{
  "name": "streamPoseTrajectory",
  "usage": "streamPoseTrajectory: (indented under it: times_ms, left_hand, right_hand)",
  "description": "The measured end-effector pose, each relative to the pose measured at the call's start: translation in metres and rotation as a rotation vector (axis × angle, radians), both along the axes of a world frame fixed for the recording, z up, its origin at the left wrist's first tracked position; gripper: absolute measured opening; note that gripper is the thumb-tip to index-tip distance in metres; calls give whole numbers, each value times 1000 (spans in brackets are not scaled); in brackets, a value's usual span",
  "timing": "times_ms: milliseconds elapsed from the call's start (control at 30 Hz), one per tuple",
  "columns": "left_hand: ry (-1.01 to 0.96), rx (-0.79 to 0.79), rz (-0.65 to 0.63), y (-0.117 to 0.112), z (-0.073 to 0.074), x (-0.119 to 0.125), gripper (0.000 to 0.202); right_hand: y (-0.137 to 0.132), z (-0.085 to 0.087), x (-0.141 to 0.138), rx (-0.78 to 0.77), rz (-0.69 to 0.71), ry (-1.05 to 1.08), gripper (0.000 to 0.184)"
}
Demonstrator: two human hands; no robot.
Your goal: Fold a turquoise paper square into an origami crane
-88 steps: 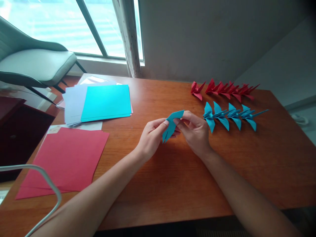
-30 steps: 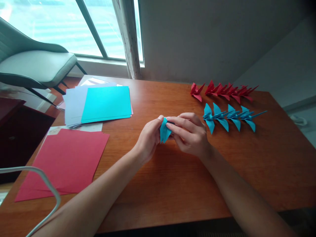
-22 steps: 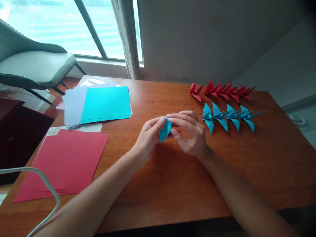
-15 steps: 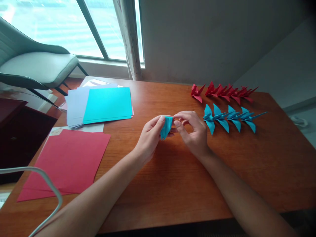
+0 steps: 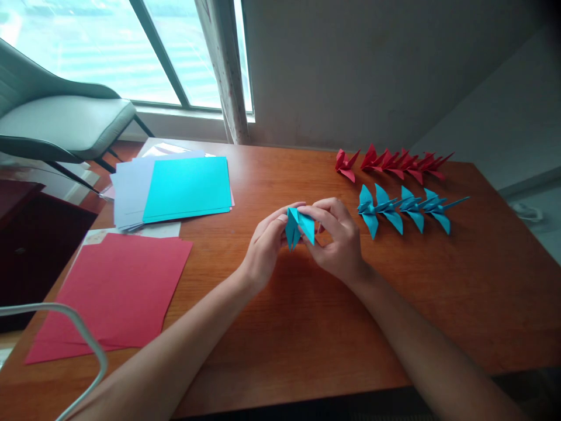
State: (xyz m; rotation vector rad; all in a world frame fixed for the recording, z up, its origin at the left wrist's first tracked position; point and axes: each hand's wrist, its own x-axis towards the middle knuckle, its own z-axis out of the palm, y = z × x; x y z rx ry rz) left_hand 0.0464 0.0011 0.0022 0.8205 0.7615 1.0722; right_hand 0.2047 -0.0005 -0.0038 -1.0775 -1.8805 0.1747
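Note:
A small folded piece of blue paper is held above the middle of the table, its pointed flaps hanging downward and one flap spread to the right. My left hand pinches its left side between thumb and fingers. On the right side, my right hand grips the spread flap, with the thumb below and the fingers behind and above. Some fingertips are hidden behind the paper. Just right of my right hand stands a row of several blue origami cranes.
Several red origami cranes line the table's far right. At left lie blue sheets, pale sheets and red sheets. A white cable arcs over the lower left. A chair stands by the window.
The folded blue paper has opened out: one flap now spreads to the right. My right hand has moved left and taken hold of that flap. The view has shifted slightly.

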Motion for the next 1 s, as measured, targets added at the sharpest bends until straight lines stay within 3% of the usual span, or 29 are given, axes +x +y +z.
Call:
streamPoseTrajectory:
  times_ms: [133, 267, 400, 700, 1000]
  left_hand:
    - [138, 65, -25, 0, 2, 1, 34]
    - [267, 178, -47, -2, 6, 2, 37]
    - [395, 276, -25, -4, 4, 0, 38]
    - [384, 217, -30, -4, 5, -1, 43]
    - [440, 267, -41, -4, 7, -2, 44]
  right_hand:
    - [2, 5, 0, -48, -31, 85, 8]
    - [2, 8, -1, -126, -67, 178, 21]
    - [1, 9, 0, -154, -58, 198, 23]
    - [1, 10, 0, -161, -42, 207, 20]
    - [-1, 11, 0, -156, -64, 185, 26]
